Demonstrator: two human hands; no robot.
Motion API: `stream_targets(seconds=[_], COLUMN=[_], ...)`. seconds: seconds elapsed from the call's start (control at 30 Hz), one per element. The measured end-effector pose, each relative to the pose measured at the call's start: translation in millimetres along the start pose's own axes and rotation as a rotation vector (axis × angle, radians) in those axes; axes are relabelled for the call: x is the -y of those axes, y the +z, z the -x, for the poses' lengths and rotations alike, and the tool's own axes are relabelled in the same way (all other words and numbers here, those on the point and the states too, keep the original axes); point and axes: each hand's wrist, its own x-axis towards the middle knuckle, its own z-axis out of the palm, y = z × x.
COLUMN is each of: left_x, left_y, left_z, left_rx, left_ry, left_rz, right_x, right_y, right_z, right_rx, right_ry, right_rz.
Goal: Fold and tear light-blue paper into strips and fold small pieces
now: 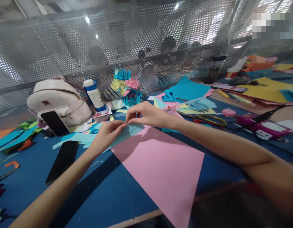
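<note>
My left hand and my right hand meet at the far edge of a light blue sheet of paper. Both pinch it with thumb and fingertips, close together. Whether the edge is folded there is hard to see. Beneath the light blue paper lies a large pink sheet of paper, its near corner hanging past the table's front edge. Beyond my hands stand folded paper flowers in blue, yellow and pink. Light blue paper strips lie to the left.
On the blue table a black phone lies left, near a white backpack with another phone leaning on it. A bottle stands behind. Scissors, a purple glue gun and blue sheets are right.
</note>
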Motion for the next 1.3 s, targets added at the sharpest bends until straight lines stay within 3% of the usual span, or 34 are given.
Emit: stream_targets(seconds=[0.17, 0.3, 0.43, 0.57, 0.83, 0.93, 1.1, 1.23, 1.3], left_x=[-11, -9, 8, 32, 55, 57, 43, 31, 29], left_y=[5.3, -3.7, -15.6, -26.3, -37.9, -38.2, -19.9, 8.8, 17.6], left_z=[7, 6, 0, -8, -12, -10, -8, -8, -8], left_rx=[-0.223, -0.275, -0.301, -0.392, -0.491, -0.462, -0.200, -0.024, -0.036], left_ry=[0.077, 0.074, 0.003, -0.107, -0.259, -0.301, -0.330, -0.416, -0.471], left_rz=[-0.023, -0.034, 0.020, 0.214, 0.475, 0.550, 0.844, 1.087, 1.215], right_x=[4, 0, -9, -13, -5, -5, 0, 13, 22], right_y=[4, -14, -38, -57, -71, -70, -56, -34, -22], right_z=[0, 0, 0, 3, 8, 8, 5, 3, 4], right_rx=[-0.106, -0.153, -0.260, -0.338, -0.358, -0.389, -0.364, -0.238, -0.154], right_ry=[-0.113, -0.116, -0.072, -0.050, 0.084, 0.073, -0.027, -0.118, -0.174], right_rz=[-0.035, 0.022, 0.077, 0.161, 0.170, 0.173, 0.227, 0.208, 0.184])
